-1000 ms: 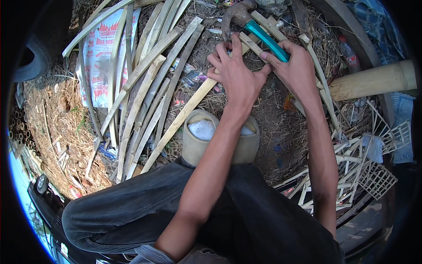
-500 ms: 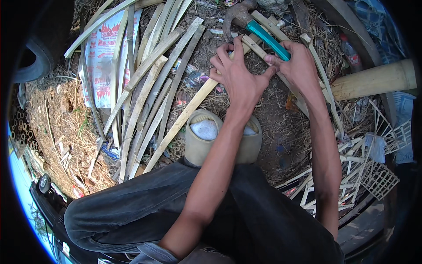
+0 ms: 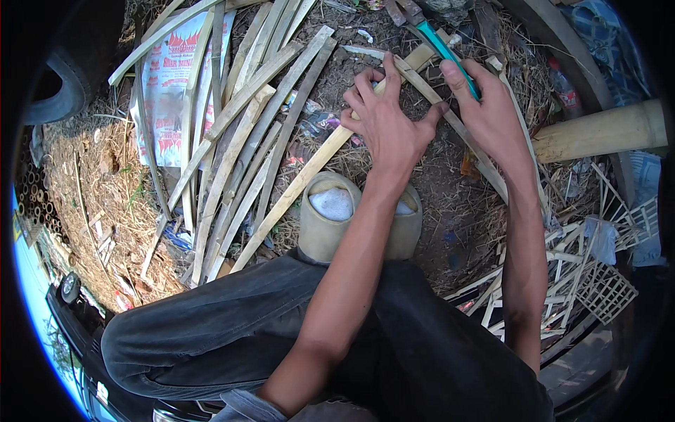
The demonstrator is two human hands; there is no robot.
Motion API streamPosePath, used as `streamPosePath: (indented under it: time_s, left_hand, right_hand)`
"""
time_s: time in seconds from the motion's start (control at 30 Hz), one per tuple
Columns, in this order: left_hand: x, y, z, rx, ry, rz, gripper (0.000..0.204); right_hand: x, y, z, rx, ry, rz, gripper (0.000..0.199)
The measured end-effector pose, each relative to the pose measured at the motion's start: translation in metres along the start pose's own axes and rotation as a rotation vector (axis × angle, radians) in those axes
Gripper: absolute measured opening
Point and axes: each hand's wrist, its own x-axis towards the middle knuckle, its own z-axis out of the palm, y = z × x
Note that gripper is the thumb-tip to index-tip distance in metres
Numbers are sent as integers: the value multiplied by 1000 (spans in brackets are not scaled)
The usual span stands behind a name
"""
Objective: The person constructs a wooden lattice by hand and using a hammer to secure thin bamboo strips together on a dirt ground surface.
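Observation:
My left hand point(image 3: 385, 123) presses down where two bamboo strips cross, its fingers bent over them and its thumb stretched toward the right. One pale strip point(image 3: 302, 179) runs from near my left knee up under that hand. The other strip point(image 3: 460, 130) slants down to the right, passing beneath my right hand point(image 3: 491, 116). This right hand is closed round the green handle of a claw hammer point(image 3: 444, 50), whose metal head lies at the top edge, partly cut off. A nail, if any, is hidden by the left fingers.
Many loose bamboo strips point(image 3: 242, 116) lie on the left over a printed sheet point(image 3: 172, 77). A thick bamboo pole point(image 3: 605, 131) juts in from the right. Below it are thin slats and a lattice piece point(image 3: 605, 290). My shoes point(image 3: 327, 228) stand just before the work.
The hammer has tilted and its head has moved away to the upper right, off the crossing strips. My right fingers have shifted their grip on the handle. My left hand stays on the strips.

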Motion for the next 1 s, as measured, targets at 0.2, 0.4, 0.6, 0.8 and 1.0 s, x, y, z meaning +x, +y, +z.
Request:
streamPosePath:
  time_s: [0.2,0.4,0.6,0.8,1.0]
  left_hand:
    - [1,-4,-3,-11,-25,-3,111]
    - [-5,-9,2,24,9,68,101]
    - [-5,-10,6,-38,95,102,73]
    - [2,0,20,-138,253,-56,28]
    - [1,1,23,-107,350,-35,18]
  right_hand:
    - [7,11,8,-5,98,-120,60]
    - [-26,-4,10,404,82,-110,51]
    - [-68,9,28,469,11,205,57]
    - [-72,27,46,628,12,288,57]
    - [-70,39,50,788,-23,341,54]
